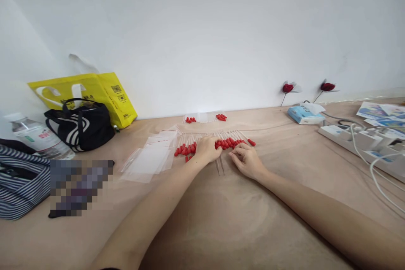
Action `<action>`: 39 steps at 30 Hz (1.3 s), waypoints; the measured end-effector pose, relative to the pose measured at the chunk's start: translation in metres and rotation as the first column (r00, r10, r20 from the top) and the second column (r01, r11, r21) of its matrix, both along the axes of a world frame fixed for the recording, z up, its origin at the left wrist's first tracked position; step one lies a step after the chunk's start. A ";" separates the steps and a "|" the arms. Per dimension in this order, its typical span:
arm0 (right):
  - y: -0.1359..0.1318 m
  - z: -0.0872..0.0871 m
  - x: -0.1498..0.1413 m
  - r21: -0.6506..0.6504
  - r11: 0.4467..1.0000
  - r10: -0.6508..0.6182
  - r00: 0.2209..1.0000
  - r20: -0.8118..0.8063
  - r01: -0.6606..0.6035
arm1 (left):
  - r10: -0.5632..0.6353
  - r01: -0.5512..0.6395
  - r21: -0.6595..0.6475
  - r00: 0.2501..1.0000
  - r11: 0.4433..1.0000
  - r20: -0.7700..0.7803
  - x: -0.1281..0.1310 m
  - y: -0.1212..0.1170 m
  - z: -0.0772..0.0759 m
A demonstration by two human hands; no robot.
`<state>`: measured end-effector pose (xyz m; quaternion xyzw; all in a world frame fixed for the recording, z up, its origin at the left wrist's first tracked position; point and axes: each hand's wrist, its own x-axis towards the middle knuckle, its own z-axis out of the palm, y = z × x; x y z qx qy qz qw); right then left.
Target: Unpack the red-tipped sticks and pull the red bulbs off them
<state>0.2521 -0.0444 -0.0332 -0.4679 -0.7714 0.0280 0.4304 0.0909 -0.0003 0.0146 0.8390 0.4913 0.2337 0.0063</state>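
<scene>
A row of droppers with red bulbs point(234, 143) and thin clear stems lies across the table, the stems pointing towards the wall. My left hand point(207, 148) is bent over the middle of the row, its thumb and fingers closed at the red bulbs. Two thin stems point(220, 166) stick out towards me beside its thumb; their upper ends are hidden. My right hand point(248, 161) rests on the table just right of them, fingers loosely bent, thumb apart, close to the bulbs. Clear plastic zip bags point(150, 156) lie fanned out on the left.
Bagged red-bulbed droppers point(190, 120) lie near the wall. To the left are a yellow bag point(118, 99), a black bag point(84, 126), a water bottle point(39, 135) and a striped pouch point(23, 181). A tissue pack point(305, 115) and a power strip with cables point(363, 139) sit right.
</scene>
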 end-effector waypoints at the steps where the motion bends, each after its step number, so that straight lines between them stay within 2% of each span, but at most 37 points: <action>1: 0.000 0.000 0.000 0.005 1.000 0.005 1.000 0.003 -0.005 | 0.025 -0.025 0.013 0.999 1.000 0.020 0.002 -0.001 -0.001; 6: -0.001 0.001 0.000 0.011 1.000 0.019 1.000 0.007 -0.019 | 0.127 -0.134 0.044 0.983 0.990 0.133 0.002 -0.002 0.001; 10: -0.004 0.003 0.000 0.013 0.999 0.036 0.999 -0.005 -0.036 | 0.116 -0.141 0.065 0.949 0.988 0.294 -0.024 -0.008 0.008; 12: -0.005 0.004 -0.001 0.040 0.998 0.053 0.998 -0.016 -0.052 | 0.077 -0.103 0.039 0.904 0.994 0.421 -0.044 -0.017 0.010; 15: -0.008 0.008 -0.004 0.131 0.990 0.047 0.999 -0.012 -0.045 | 0.072 -0.014 -0.101 0.805 0.995 0.589 -0.072 -0.035 0.006; 17: -0.011 0.011 -0.006 0.191 0.981 0.036 0.999 0.018 -0.039 | 0.060 0.072 -0.171 0.752 0.983 0.656 -0.084 -0.047 0.000; 19: -0.014 0.013 -0.008 0.215 0.974 0.052 0.995 0.082 -0.069 | 0.013 0.156 -0.191 0.741 0.969 0.671 -0.089 -0.057 -0.007; 23: -0.018 0.016 -0.013 0.196 0.960 0.148 0.957 0.249 -0.200 | -0.092 0.280 -0.186 0.746 0.942 0.659 -0.084 -0.064 -0.019; 26: -0.018 0.016 -0.019 0.202 0.950 0.177 0.944 0.279 -0.238 | -0.178 0.353 -0.148 0.738 0.924 0.651 -0.078 -0.063 -0.022; 31: -0.013 0.011 -0.027 0.207 0.941 0.204 0.937 0.283 -0.268 | -0.256 0.355 -0.089 0.805 0.931 0.535 -0.076 -0.064 -0.020; 33: -0.013 0.009 -0.029 0.214 0.940 0.202 0.937 0.285 -0.267 | -0.299 0.333 0.001 0.843 0.943 0.448 -0.077 -0.066 -0.019; 36: -0.014 0.009 -0.030 0.241 0.938 0.177 0.941 0.287 -0.250 | -0.353 0.315 0.188 0.910 0.930 0.220 -0.076 -0.066 -0.019; 39: -0.016 0.011 -0.032 0.268 0.933 0.157 0.942 0.297 -0.240 | -0.312 0.291 0.290 0.950 0.912 0.028 -0.071 -0.061 -0.020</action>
